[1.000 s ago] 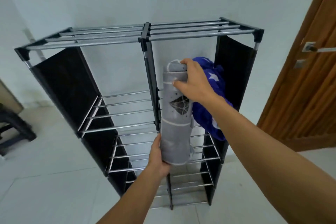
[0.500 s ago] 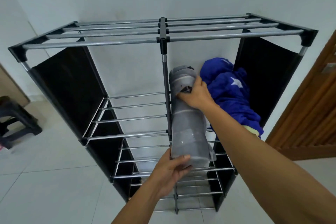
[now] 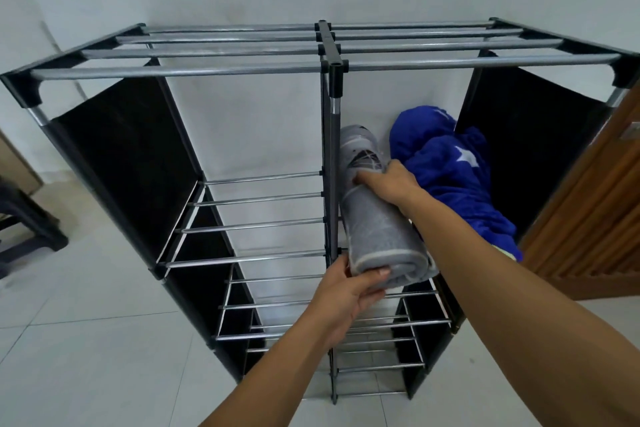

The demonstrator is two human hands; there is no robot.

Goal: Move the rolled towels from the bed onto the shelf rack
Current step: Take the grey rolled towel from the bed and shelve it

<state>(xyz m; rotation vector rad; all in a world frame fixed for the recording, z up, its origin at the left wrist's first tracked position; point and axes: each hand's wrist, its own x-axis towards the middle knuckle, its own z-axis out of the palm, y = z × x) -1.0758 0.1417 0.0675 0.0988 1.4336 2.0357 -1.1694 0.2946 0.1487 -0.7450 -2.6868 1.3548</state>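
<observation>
While my left hand [image 3: 349, 291] grips the near end of the grey rolled towel [image 3: 375, 218], my right hand [image 3: 389, 182] clasps its middle, in the shelf rack's [image 3: 242, 71] right compartment beside the blue towel [image 3: 453, 177].

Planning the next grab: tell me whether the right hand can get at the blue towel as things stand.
Probably yes. The right hand grips the grey rolled towel, right beside the blue towel on the same shelf with nothing between them, but it must let go first.
</observation>
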